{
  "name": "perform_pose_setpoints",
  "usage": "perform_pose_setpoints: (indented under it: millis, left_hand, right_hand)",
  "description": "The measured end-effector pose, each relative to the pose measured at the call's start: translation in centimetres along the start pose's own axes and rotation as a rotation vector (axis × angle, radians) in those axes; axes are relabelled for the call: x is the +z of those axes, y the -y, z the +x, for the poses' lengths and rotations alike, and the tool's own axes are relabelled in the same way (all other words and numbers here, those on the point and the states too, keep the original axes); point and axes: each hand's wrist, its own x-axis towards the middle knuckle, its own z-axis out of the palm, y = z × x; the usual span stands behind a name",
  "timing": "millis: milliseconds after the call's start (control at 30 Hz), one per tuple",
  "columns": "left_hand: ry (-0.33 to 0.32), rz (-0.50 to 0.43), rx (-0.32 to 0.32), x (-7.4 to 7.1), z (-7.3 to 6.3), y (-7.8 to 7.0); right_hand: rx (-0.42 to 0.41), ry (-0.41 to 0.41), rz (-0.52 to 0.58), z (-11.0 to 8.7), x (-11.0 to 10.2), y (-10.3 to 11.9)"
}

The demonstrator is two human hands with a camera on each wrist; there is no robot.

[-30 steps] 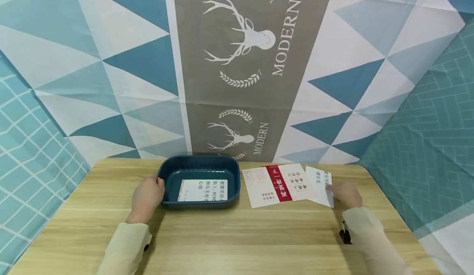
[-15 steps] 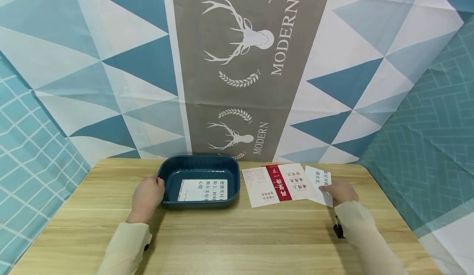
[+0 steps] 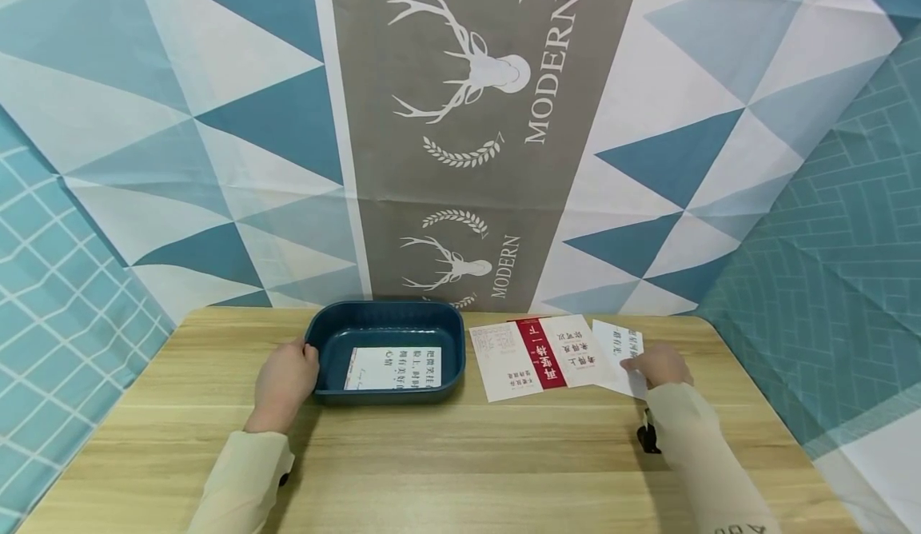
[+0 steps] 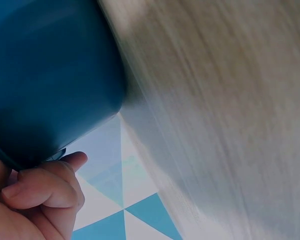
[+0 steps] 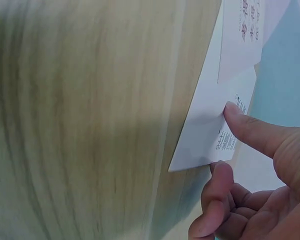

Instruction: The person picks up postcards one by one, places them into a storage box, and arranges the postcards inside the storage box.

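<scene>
My left hand (image 3: 286, 378) grips the left rim of a dark blue rectangular dish (image 3: 392, 396); in the left wrist view, curled fingers (image 4: 45, 187) hold its edge. Inside the dish lies a white card (image 3: 396, 368) with dark printed characters. At the right, my right hand (image 3: 660, 364) pinches the outer edge of another white printed card (image 3: 612, 352). The right wrist view shows the thumb on top of this card (image 5: 202, 130) and a fingertip at its edge, partly hidden. Its left side lies under a card with red print (image 3: 583, 350).
A white card with a red band (image 3: 507, 362) lies between the dish and the right-hand cards, and a sliver of red shows behind it. The wooden table (image 3: 460, 470) meets a patterned cloth backdrop (image 3: 460, 158) at its far edge. Blue tiled cloth hangs on both sides.
The right hand has shifted left, its thumb reaching farther over the white card, which stays about where it was. The left hand and dish have hardly moved.
</scene>
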Motion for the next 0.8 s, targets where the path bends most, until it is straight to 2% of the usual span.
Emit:
perform_pose_setpoints:
  millis: [200, 333, 533, 667, 800]
  left_hand:
    - [0.006, 0.0, 0.002, -0.1, 0.0, 0.0]
    - [0.007, 0.005, 0.005, -0.1, -0.1, 0.0]
    - [-0.005, 0.002, 0.032, -0.3, -0.1, -0.2]
    - [0.005, -0.001, 0.034, -0.4, -0.1, -0.2]
    - [0.024, -0.001, 0.027, -0.5, -0.1, -0.3]
  right_hand:
    - [0.006, -0.014, 0.08, 0.6, 0.5, -0.5]
    - [0.014, -0.044, 0.079, 1.0, 0.6, -0.6]
    - [0.077, -0.029, 0.115, 1.1, 0.6, -0.4]
    - [0.129, 0.005, 0.204, 1.3, 0.5, -0.6]
    - [0.17, 0.001, 0.261, 1.7, 0.2, -1.5]
